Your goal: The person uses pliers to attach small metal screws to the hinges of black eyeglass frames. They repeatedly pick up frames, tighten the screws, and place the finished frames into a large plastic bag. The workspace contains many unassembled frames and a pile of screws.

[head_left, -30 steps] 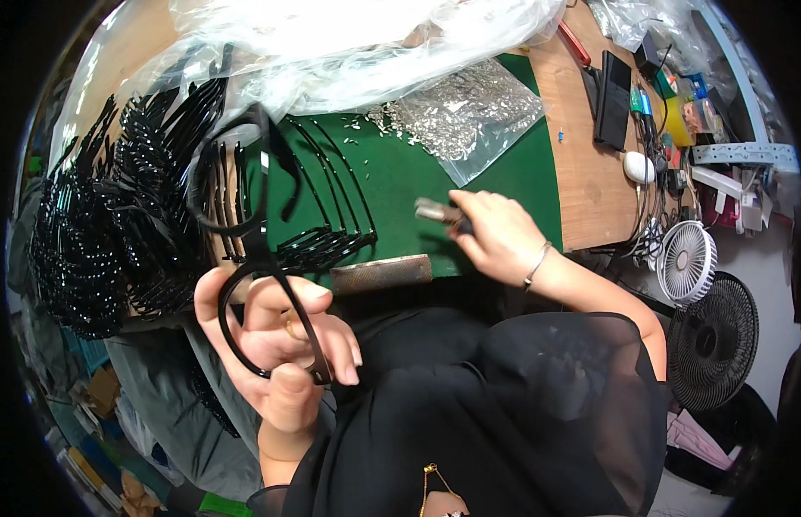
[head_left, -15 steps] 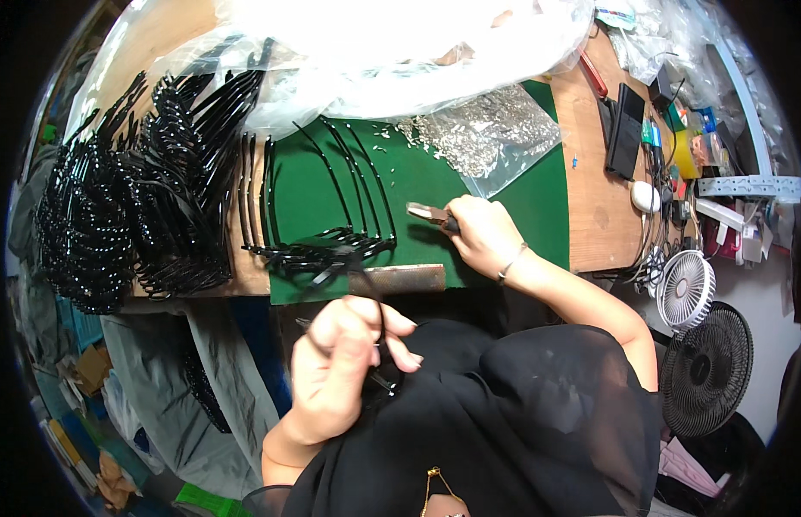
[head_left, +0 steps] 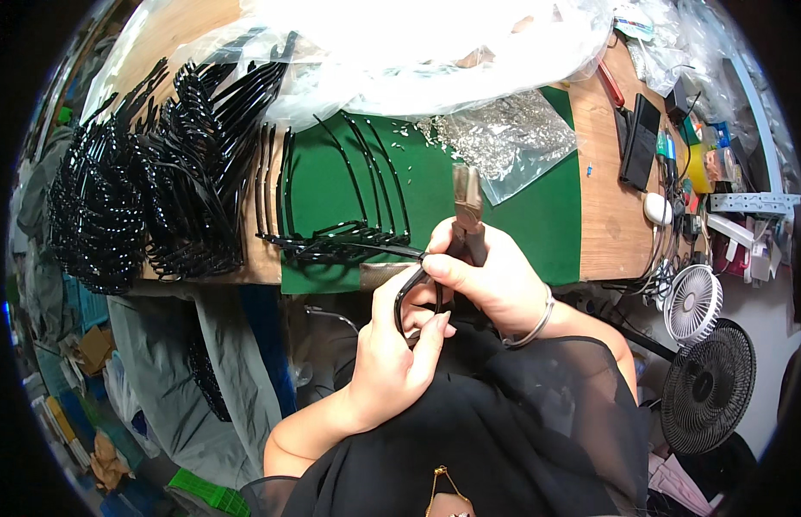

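Note:
My left hand (head_left: 385, 366) is closed on a black glasses frame (head_left: 398, 312), whose dark rim curves between the fingers just off the table's front edge. Pliers (head_left: 467, 196) are gripped in my right hand (head_left: 508, 284), their jaws pointing away from me. The right thumb and forefinger also pinch the top of the held frame, so both hands meet at it. Several more black glasses frames (head_left: 349, 234) stand close together on the green mat (head_left: 534, 246), their temples stretching toward the back.
A large heap of black glasses frames (head_left: 99, 207) covers the table's left. Tiny silvery pieces lie on a clear plastic bag (head_left: 512, 142) at the mat's back. White plastic sheeting (head_left: 366, 82) spans the rear. A phone (head_left: 640, 142), cables and two fans (head_left: 693, 302) are at right.
My right hand has come back toward me with the pliers, now upright, and meets the left. The left hand has moved right and slightly up with the glasses frame.

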Motion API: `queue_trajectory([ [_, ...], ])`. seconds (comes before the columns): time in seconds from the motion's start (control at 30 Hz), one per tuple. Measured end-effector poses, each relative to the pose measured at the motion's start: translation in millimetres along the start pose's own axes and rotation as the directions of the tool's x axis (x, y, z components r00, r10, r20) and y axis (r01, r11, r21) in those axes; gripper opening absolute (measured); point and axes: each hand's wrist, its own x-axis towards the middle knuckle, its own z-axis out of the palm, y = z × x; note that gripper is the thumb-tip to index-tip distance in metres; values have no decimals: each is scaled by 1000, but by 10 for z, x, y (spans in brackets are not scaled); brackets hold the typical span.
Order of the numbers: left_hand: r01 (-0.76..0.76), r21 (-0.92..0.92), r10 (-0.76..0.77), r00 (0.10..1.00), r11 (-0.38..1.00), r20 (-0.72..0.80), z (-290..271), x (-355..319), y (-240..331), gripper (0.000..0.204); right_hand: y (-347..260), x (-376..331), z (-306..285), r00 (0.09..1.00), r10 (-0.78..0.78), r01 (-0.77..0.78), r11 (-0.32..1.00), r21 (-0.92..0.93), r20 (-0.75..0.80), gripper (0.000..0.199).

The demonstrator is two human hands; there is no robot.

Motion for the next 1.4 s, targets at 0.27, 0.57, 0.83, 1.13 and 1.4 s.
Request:
queue_trajectory([
  [0.27, 253, -359, -195, 962, 898, 190, -155, -92, 341, 48, -171, -169, -4, 982, 22, -18, 1000, -25, 188, 21],
  [0.57, 306, -241, -250, 939, 921, 237, -309, -370, 377, 37, -96, -290, -148, 829, -113, 544, 388, -744, 547, 19],
  [0.83, -132, 361, 31, 962, 923, 273, -269, -524, 303, 29, 2, -362, -182, 673, -244, 730, 71, -680, 698, 23],
  [1.13, -199, 416, 64, 946, 887, 317, -171, -596, 73, 32, 131, -546, -401, 824, -63, 555, 295, -778, 564, 28],
  [1.4, -274, 443, 128, 935, 854, 331, -160, 198, -287, 29, 649, -329, -1754, 655, -755, -106, -145, -984, 40, 29],
])
